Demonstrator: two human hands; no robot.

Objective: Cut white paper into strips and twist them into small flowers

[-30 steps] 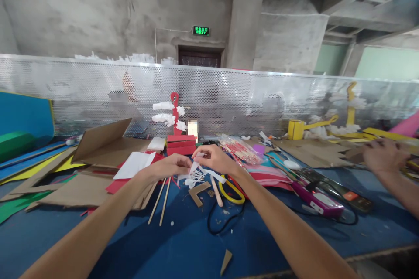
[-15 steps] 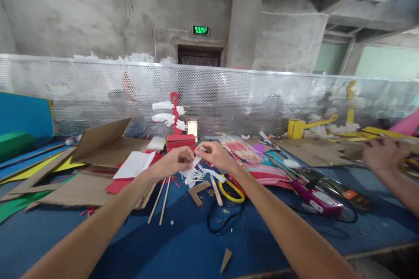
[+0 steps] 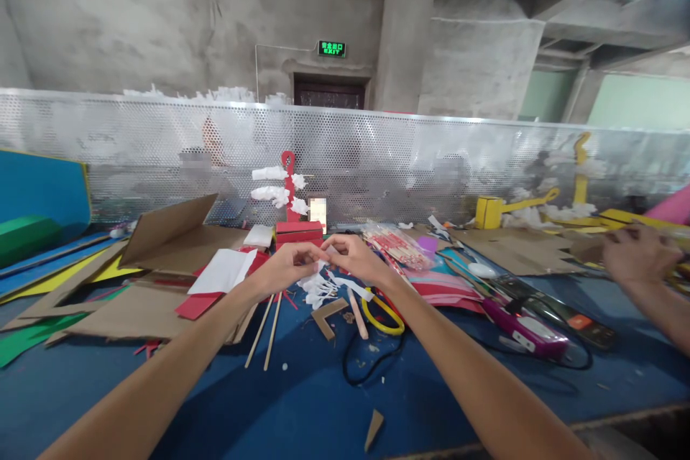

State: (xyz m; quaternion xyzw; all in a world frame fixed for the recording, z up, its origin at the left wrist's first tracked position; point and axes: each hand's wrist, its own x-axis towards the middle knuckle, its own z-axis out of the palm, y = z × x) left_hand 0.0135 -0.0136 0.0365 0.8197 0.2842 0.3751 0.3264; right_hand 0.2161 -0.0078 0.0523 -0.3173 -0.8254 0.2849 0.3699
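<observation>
My left hand (image 3: 291, 264) and my right hand (image 3: 353, 259) meet fingertip to fingertip above the table. Both pinch a small piece of white tissue paper (image 3: 325, 259), mostly hidden by my fingers. Just below lies a pile of thin white paper twists (image 3: 318, 291), with a white paper strip (image 3: 356, 287) to its right. Scissors with yellow handles (image 3: 384, 327) rest under my right wrist, beside a pale pink stick (image 3: 358, 318). Two thin wooden sticks (image 3: 273, 334) lie below my left hand. An L-shaped cardboard piece (image 3: 326, 323) is between them.
Behind my hands stands a red cutout (image 3: 290, 190) with white paper tufts, near a red box (image 3: 298, 232). Cardboard sheets (image 3: 121, 313) lie left; a purple glue-gun-like tool (image 3: 528, 327) and black cable lie right. A co-worker's hand (image 3: 641, 255) is at far right.
My fingers have closed in closer together around the white tissue paper, and less of it shows. The co-worker's hand at right has shifted only slightly.
</observation>
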